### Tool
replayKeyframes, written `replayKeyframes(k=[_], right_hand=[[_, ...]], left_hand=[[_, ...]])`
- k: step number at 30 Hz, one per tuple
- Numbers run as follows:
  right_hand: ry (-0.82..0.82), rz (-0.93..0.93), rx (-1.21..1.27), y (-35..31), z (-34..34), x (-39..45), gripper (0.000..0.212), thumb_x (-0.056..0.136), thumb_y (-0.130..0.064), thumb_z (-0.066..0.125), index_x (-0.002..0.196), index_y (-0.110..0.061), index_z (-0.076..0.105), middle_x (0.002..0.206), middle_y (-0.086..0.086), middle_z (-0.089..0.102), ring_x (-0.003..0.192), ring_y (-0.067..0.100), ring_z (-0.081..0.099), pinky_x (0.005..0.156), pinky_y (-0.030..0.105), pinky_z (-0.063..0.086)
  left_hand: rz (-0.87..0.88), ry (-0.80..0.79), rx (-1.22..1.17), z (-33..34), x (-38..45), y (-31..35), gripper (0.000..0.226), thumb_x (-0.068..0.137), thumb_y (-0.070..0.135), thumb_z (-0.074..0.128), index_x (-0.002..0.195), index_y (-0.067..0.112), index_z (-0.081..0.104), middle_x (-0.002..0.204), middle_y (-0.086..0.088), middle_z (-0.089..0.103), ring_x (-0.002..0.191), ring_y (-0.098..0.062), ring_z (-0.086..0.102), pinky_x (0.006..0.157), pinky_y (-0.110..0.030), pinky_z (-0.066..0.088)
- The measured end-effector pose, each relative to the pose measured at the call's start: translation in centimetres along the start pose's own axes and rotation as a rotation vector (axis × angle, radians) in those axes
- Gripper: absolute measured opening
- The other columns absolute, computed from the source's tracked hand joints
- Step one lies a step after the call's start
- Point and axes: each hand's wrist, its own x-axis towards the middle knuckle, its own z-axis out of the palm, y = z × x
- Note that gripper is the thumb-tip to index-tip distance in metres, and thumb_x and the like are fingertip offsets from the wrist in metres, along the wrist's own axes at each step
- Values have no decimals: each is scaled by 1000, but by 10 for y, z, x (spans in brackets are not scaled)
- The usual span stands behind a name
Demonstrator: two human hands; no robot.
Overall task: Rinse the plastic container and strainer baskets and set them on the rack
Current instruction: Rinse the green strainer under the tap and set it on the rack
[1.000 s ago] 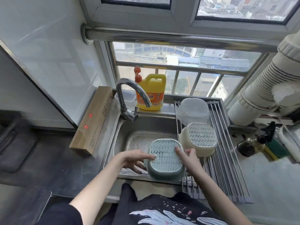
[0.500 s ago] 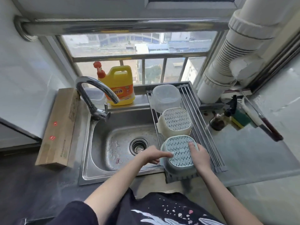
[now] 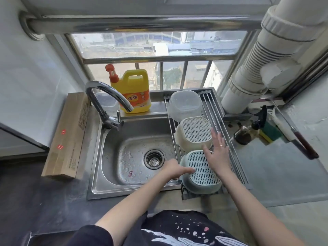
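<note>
Your left hand (image 3: 173, 170) pressed straight fingers on the upturned pale-green slotted plastic strainer basket (image 3: 201, 172), nearest you on the steel-bar rack (image 3: 237, 167); your right hand (image 3: 217, 151) hovered open above it.

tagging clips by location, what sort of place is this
Most likely a home kitchen: a steel sink with a faucet, a dish soap jug on the ledge, and a drying rack.
</note>
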Motion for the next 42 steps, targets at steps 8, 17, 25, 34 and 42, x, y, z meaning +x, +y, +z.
replayKeyframes(k=[8, 17, 25, 34, 42], right_hand=[[-124, 119, 79, -44, 13, 39, 79, 79, -59, 64, 147, -42, 28, 159, 19, 1, 144, 38, 19, 113, 49, 24], [-104, 107, -70, -44, 23, 45, 84, 77, -72, 54, 148, -44, 19, 159, 18, 0, 145, 41, 13, 112, 56, 23], [-154, 74, -74, -95, -11, 134, 112, 66, -78, 59, 150, -38, -4, 159, 12, -18, 145, 42, -7, 105, 73, 6], [-378, 62, -257, -107, 25, 174, 107, 70, -74, 60, 146, -51, -11, 155, 12, -30, 138, 50, -22, 109, 67, 4], [-269, -18, -118, -85, 22, 171, 89, 80, -71, 51, 147, -51, -4, 159, 3, -22, 142, 46, -14, 112, 64, 7]], left_hand=[[-6, -35, 4, -4, 1, 5, 67, 73, 50, 74, 114, 0, 56, 82, -3, 53, 73, -17, 57, 59, -23, 49], [-68, -98, -102, -8, 8, -3, 88, 60, 55, 79, 123, 1, 52, 109, -8, 59, 97, -19, 63, 81, -33, 58], [-74, -116, -130, -13, 10, -3, 80, 67, 49, 80, 122, 0, 49, 102, -3, 54, 90, -16, 61, 69, -25, 56], [-94, -160, -75, -22, 24, -12, 57, 61, 50, 83, 87, 8, 56, 73, 1, 51, 70, -15, 57, 70, -32, 57], [-111, -172, -51, -15, 27, -9, 74, 55, 61, 81, 96, 5, 58, 77, 0, 53, 71, -15, 64, 67, -30, 55]])
